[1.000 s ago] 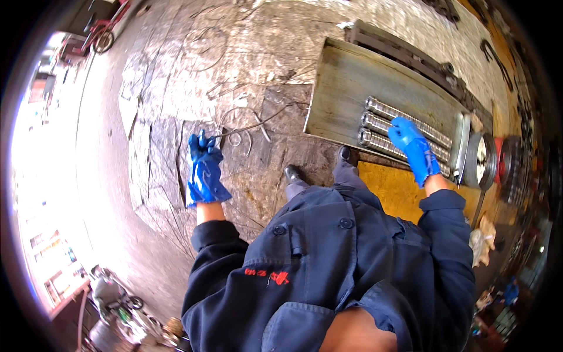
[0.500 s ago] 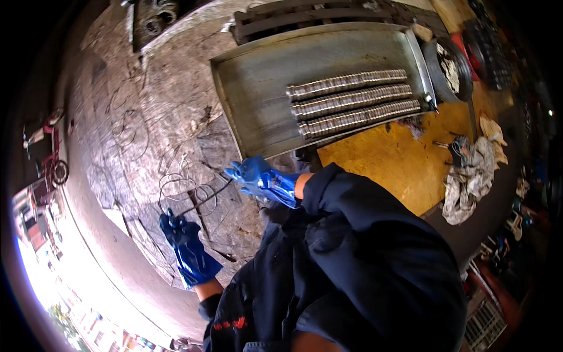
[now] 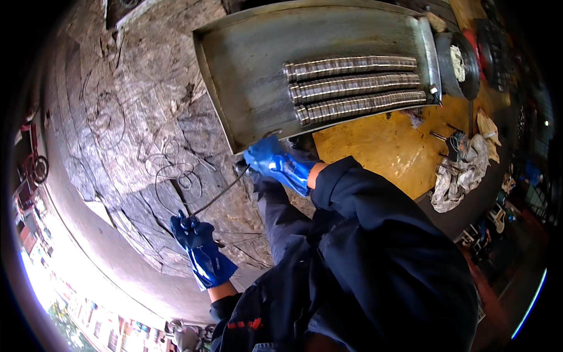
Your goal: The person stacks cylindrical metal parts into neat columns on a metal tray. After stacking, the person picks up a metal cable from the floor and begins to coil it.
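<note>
Fingers of our left hand, in a blue glove, are closed around one end of a thin dark wire. Our right hand is wrapped tight around the other end, close to the lower corner of the metal tray. With a grip at both ends, the wire runs taut between our hands above the concrete floor, probably to straighten it. Three rows of stacked metal discs lie in the tray, against its far side, away from the wire.
</note>
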Demonstrator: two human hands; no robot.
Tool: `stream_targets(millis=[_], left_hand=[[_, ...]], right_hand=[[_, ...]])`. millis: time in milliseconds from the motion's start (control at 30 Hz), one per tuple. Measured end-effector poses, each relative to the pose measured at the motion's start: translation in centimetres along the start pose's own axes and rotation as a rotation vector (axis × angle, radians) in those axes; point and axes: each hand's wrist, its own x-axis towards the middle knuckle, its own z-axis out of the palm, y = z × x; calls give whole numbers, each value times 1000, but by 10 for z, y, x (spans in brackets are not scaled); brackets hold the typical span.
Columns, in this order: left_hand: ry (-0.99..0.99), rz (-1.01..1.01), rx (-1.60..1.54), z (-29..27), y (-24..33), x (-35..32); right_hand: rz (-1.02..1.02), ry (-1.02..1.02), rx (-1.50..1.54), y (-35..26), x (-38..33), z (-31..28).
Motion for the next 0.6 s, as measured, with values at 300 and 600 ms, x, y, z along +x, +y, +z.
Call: stream_targets(millis=[300,600], left_hand=[[-21,-266,-99,-74,-42,115],[123,-316,-200,-114,-92,166]], right_hand=[[60,-305,-120,34,19,46],[-70,-679,-234,52,46,95]])
